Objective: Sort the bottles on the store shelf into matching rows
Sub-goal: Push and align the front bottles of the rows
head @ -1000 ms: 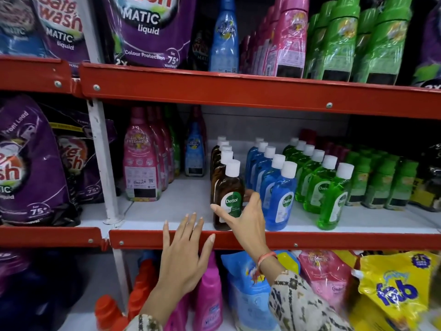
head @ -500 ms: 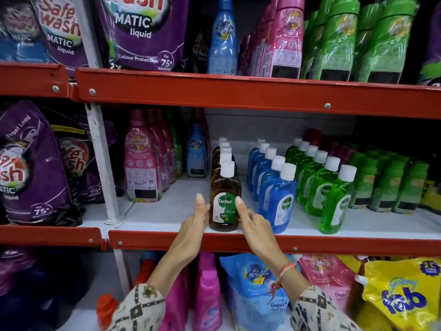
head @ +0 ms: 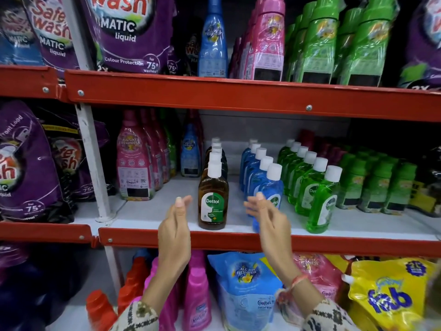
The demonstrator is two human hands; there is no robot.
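Observation:
On the middle shelf point(head: 148, 215) stand three rows of white-capped Dettol bottles running front to back: brown bottles point(head: 213, 201), blue bottles point(head: 259, 172) and green bottles point(head: 318, 206). My left hand point(head: 175, 225) hangs just left of the front brown bottle, fingers loosely curled, holding nothing. My right hand point(head: 268, 218) is to that bottle's right, in front of the front blue bottle and partly hiding it, fingers apart and blurred. Neither hand touches a bottle.
Pink fabric-softener bottles point(head: 133, 161) and a blue one point(head: 189, 151) stand left on the same shelf, green-capped bottles point(head: 377, 185) to the right. A red shelf rail point(head: 238, 97) runs overhead. Pouches and bottles fill the shelf below, purple detergent bags point(head: 26, 168) the left bay.
Both hands have let go of the front brown bottle and drawn apart sideways and slightly back. The bottle stays upright at the head of its row.

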